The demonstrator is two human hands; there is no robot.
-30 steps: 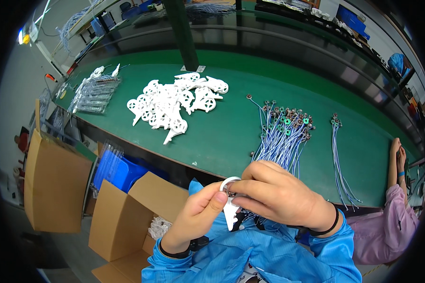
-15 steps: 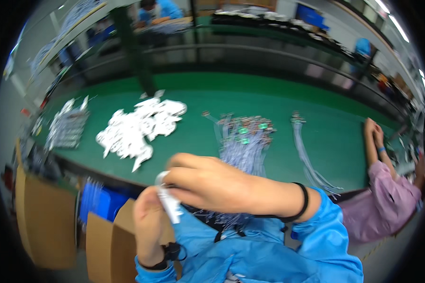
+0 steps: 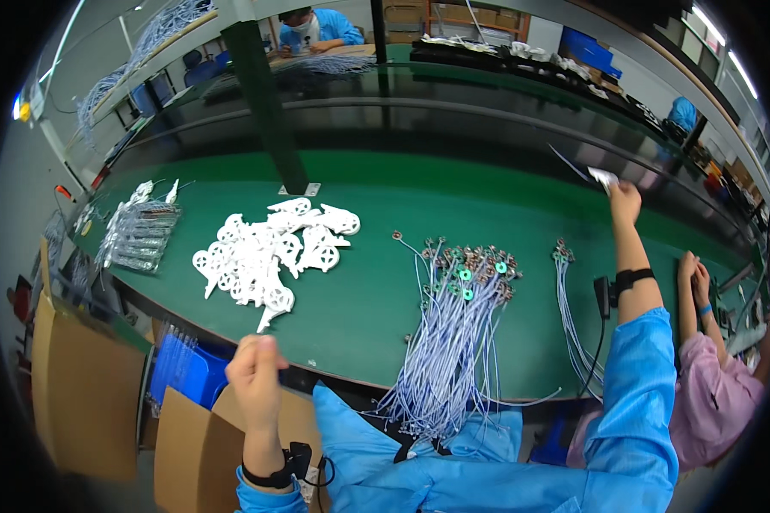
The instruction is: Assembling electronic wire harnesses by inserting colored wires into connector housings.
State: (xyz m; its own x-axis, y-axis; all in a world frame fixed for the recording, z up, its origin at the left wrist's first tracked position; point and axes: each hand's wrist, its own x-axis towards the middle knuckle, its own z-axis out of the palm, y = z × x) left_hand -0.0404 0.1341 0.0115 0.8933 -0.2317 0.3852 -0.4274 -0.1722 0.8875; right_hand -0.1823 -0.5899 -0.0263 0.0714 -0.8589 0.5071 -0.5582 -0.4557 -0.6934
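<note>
the right hand (image 3: 624, 205) is in the upper right of the frame, at the end of a stretched arm; its grip is pinching a white piece (image 3: 603, 177) near one end. that end hold probably leaves most of the piece clear of the fingers; a thin bluish strand (image 3: 566, 162) shows beyond it, though whether they join is too small to tell. the left hand (image 3: 258, 368), left of the lower centre, has its fingers curled together with nothing visible in them.

on the green counter (image 3: 364, 312), white plastic parts with spoked round heads (image 3: 252, 256) lie heaped left of centre, while the blue-white wires (image 3: 453, 342) lie bunched at centre, metal ends farthest up the frame, presumably to keep them sorted and easy to pick. a smaller wire bunch (image 3: 564, 295) sits right of that.

a strapped wrist device (image 3: 603, 297) dangles a black cable beside the smaller bunch, which could snag. a dark green post (image 3: 265, 111) stands behind the heap, and a co-worker's hands (image 3: 695, 270) rest at the right edge, limiting elbow room.
</note>
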